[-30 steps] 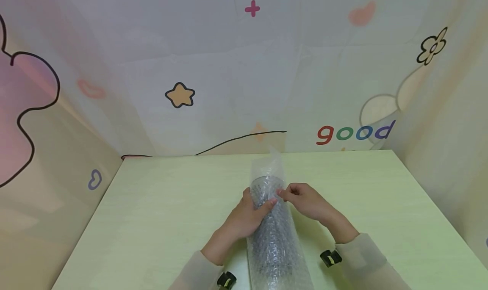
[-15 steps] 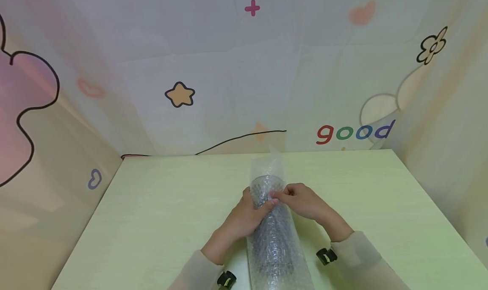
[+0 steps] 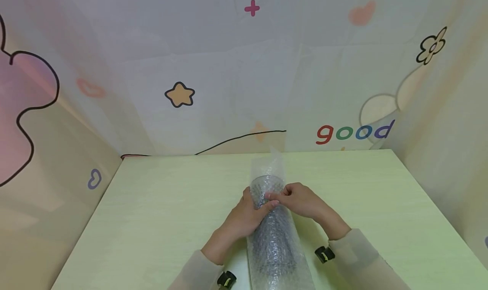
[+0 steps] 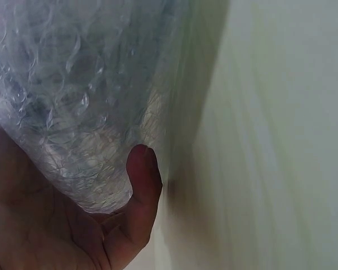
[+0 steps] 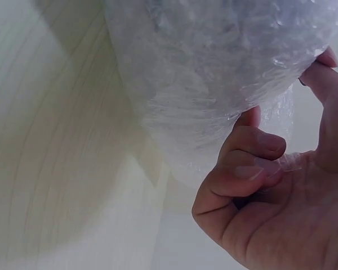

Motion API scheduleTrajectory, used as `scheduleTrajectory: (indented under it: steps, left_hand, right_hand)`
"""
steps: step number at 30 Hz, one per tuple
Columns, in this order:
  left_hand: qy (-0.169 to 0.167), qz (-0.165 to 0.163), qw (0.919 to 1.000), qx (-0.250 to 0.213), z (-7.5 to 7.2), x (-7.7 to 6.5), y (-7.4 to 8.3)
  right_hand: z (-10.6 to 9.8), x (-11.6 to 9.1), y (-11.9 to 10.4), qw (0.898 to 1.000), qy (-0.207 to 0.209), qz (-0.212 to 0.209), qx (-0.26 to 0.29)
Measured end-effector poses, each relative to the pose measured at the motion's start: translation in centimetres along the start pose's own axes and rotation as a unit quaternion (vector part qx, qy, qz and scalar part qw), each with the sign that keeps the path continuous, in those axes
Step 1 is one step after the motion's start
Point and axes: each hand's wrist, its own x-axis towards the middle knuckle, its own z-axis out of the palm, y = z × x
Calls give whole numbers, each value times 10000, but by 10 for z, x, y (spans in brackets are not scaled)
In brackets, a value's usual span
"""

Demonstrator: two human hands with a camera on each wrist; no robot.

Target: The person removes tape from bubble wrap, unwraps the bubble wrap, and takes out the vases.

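A long cylindrical bundle in clear bubble wrap [image 3: 275,247] lies lengthwise on the table, its dark contents blurred by the wrap. Around its left side, near the far end, my left hand [image 3: 242,220] grips it with the thumb on top. My right hand [image 3: 305,202] reaches in from the right, its extended digit touching the upper surface close to my left thumb. In the right wrist view, the curled fingers [image 5: 236,180] of that hand hold a small strip of clear film [image 5: 291,162] by the palm, beside the wrap.
The pale green-yellow table [image 3: 160,222] extends to both sides of the bundle. Behind it hangs a printed backdrop [image 3: 228,82], and similar cloth walls flank the left and right. A loose flap of wrap [image 3: 268,163] sticks out beyond the cylinder's far end.
My right hand has slid a little to the left across the wrap, its tip now right by my left thumb. The left hand and the bundle stay in place.
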Motion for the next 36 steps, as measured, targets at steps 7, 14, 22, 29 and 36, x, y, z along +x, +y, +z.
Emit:
scheduleTrajectory:
  steps: [7,14,22,29,36]
  left_hand:
    - [3,-20,10000,37,1,1,-1]
    - [13,-39,10000,41,2,2,-1]
    - [-27,27,9999,165,2,1,-2]
    - [-43,181,9995,264,1,0,-1]
    - [-10,93,9997,244,0,0,-2]
  right_hand:
    - [2,0,1,9999,91,129,-46]
    - [-1,-3,1,10000,33,43,-16]
    - [-2,-2,4,10000,-33,-38,-11]
    - [-5,-3,5,9997,-86,-182,115]
    - [-6,-3,5,9998,-116,-75,165]
